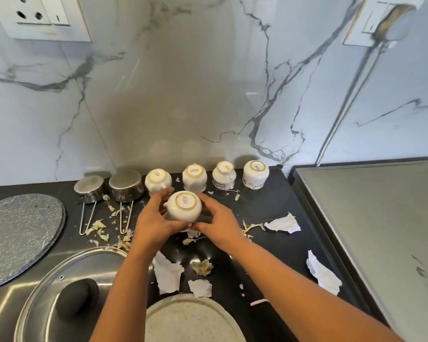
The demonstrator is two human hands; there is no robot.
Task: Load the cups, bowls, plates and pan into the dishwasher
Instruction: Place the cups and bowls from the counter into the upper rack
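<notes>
An upside-down white cup [183, 207] is held above the black counter between both hands. My left hand [153, 220] grips its left side and my right hand [218, 222] grips its right side. Behind it, several more white cups stand upside down in a row along the wall, from the leftmost cup [157, 180] to the rightmost cup [255, 174]. Two small steel pans [126, 185] with wire handles sit upside down to their left. A speckled grey plate [17, 233] lies at the far left, and a pale plate [195, 319] lies near the bottom edge.
Torn paper scraps [283, 223] and dried peel bits litter the black counter [269, 255]. A glass lid with a black knob [77, 296] lies on steel at bottom left. A grey steel surface [381, 230] fills the right. Marble wall with sockets behind.
</notes>
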